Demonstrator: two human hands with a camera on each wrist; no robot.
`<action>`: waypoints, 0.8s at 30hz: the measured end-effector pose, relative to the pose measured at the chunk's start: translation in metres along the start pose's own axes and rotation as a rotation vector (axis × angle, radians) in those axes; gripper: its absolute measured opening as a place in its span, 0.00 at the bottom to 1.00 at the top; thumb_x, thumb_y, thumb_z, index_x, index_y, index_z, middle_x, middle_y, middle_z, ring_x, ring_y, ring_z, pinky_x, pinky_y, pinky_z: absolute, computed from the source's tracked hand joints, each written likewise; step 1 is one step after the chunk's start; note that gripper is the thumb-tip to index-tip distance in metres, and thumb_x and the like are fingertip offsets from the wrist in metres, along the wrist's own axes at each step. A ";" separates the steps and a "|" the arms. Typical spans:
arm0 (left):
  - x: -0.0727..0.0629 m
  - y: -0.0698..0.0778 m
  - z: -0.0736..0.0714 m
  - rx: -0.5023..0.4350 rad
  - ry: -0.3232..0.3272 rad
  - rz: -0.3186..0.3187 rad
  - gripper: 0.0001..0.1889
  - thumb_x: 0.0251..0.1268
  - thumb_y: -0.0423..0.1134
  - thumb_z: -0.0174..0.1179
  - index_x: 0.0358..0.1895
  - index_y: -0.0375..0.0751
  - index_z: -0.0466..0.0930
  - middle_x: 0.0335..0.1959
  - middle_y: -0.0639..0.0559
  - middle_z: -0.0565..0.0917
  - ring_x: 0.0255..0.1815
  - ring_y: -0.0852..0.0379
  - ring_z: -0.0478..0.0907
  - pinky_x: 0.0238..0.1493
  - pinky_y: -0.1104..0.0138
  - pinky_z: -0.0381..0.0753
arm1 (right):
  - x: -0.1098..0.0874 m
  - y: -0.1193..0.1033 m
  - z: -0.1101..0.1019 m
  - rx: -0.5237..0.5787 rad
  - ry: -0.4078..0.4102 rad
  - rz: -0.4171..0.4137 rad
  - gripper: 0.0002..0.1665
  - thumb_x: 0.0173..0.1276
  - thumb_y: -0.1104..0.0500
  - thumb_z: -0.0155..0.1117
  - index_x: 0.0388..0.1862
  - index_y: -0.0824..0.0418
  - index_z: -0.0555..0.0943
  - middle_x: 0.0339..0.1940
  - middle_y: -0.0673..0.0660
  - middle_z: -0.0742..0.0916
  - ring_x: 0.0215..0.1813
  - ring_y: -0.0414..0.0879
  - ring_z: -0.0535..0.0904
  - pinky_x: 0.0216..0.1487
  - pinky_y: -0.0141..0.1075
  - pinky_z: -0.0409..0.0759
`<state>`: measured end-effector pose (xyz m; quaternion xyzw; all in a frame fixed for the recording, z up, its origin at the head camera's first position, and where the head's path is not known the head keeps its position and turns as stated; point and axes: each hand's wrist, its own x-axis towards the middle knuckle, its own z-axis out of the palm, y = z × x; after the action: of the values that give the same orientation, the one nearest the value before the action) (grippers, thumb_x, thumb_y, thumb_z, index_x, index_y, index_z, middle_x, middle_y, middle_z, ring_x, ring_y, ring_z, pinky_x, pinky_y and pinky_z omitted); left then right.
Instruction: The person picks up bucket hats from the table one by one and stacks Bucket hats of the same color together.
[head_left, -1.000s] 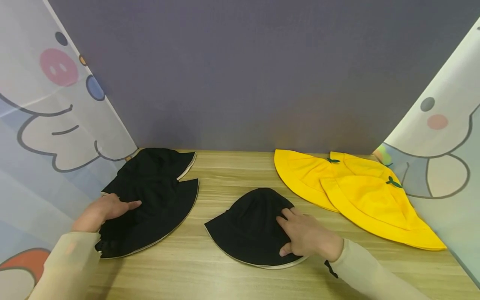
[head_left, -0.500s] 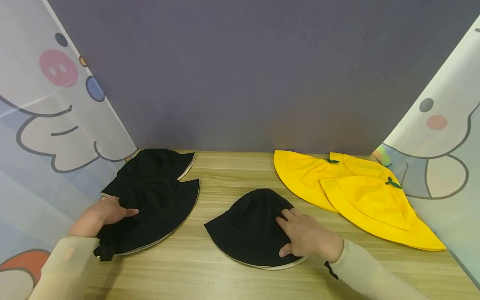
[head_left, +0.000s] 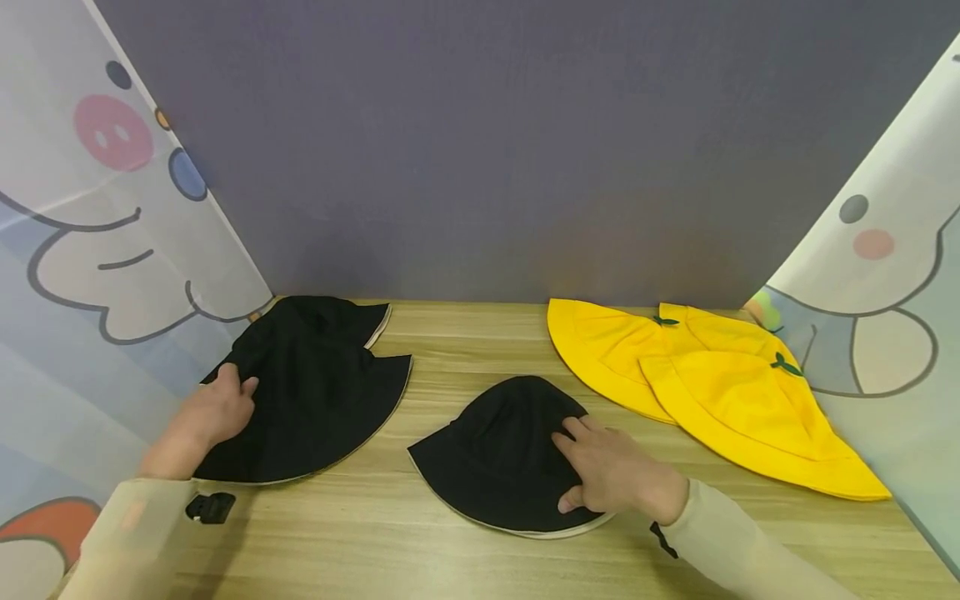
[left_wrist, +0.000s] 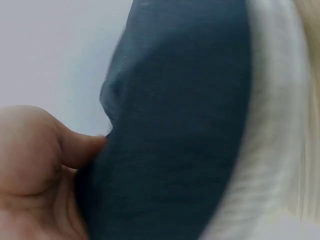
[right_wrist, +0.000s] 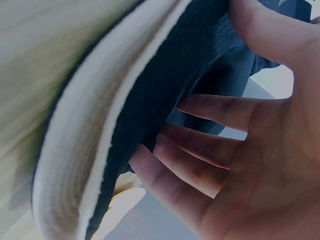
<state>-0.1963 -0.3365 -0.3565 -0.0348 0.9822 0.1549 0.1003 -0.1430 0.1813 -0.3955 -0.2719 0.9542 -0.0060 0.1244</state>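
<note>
At the left, a black bucket hat (head_left: pixel 322 417) with a pale brim edge overlaps another black hat (head_left: pixel 337 312) behind it. My left hand (head_left: pixel 217 412) pinches the front hat's left side; the left wrist view has the thumb (left_wrist: pixel 82 150) against its dark cloth (left_wrist: pixel 170 125), other fingers mostly hidden. In the middle lies a separate black bucket hat (head_left: pixel 502 458), brim towards me. My right hand (head_left: pixel 615 471) rests on its right side, fingers spread and loosely extended. The right wrist view shows those fingertips touching the cloth and the hat's pale inner lining (right_wrist: pixel 85 145).
Several overlapping yellow hats (head_left: pixel 750 408) with green sprout trims lie at the right of the wooden table (head_left: pixel 465 342). A grey panel (head_left: pixel 480 167) stands behind, with cartoon-printed side walls (head_left: pixel 90 267) at left and right.
My left hand has shifted slightly, and the front left hat has slid right and away from me, with its brim straightened. The right hand and middle hat stay still.
</note>
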 end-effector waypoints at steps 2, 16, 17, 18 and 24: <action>-0.003 0.004 0.001 -0.023 0.051 0.043 0.26 0.85 0.41 0.29 0.59 0.11 0.49 0.43 0.11 0.71 0.39 0.21 0.76 0.37 0.42 0.75 | 0.000 0.000 0.000 0.002 0.000 -0.001 0.52 0.55 0.35 0.78 0.69 0.66 0.75 0.65 0.62 0.76 0.67 0.57 0.71 0.58 0.53 0.77; -0.002 0.027 0.011 -0.052 0.191 0.177 0.16 0.86 0.43 0.35 0.49 0.28 0.58 0.29 0.35 0.75 0.30 0.36 0.77 0.31 0.48 0.72 | -0.001 -0.002 -0.005 0.014 -0.020 0.003 0.52 0.55 0.36 0.79 0.68 0.67 0.76 0.65 0.62 0.76 0.68 0.58 0.71 0.59 0.54 0.77; -0.001 0.027 0.012 -0.053 0.200 0.186 0.16 0.86 0.43 0.36 0.49 0.28 0.58 0.29 0.35 0.75 0.30 0.36 0.77 0.31 0.48 0.72 | 0.000 -0.003 -0.007 0.008 -0.025 0.002 0.51 0.55 0.36 0.79 0.67 0.67 0.76 0.64 0.62 0.77 0.66 0.57 0.72 0.58 0.53 0.78; -0.001 0.028 0.014 -0.055 0.206 0.196 0.16 0.86 0.42 0.36 0.49 0.28 0.58 0.28 0.36 0.74 0.29 0.37 0.77 0.30 0.49 0.72 | 0.002 -0.004 -0.009 0.001 -0.028 0.003 0.50 0.55 0.37 0.79 0.66 0.67 0.77 0.63 0.61 0.77 0.64 0.57 0.73 0.57 0.52 0.78; 0.003 0.034 0.020 -0.078 0.191 0.222 0.16 0.86 0.42 0.36 0.50 0.28 0.58 0.27 0.38 0.74 0.28 0.41 0.75 0.30 0.50 0.71 | 0.013 -0.009 -0.025 -0.014 -0.077 0.008 0.39 0.59 0.40 0.77 0.59 0.67 0.82 0.52 0.61 0.82 0.54 0.57 0.78 0.55 0.51 0.79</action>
<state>-0.1985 -0.2986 -0.3655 0.0554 0.9783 0.1991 -0.0126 -0.1552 0.1653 -0.3733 -0.2689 0.9499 0.0118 0.1590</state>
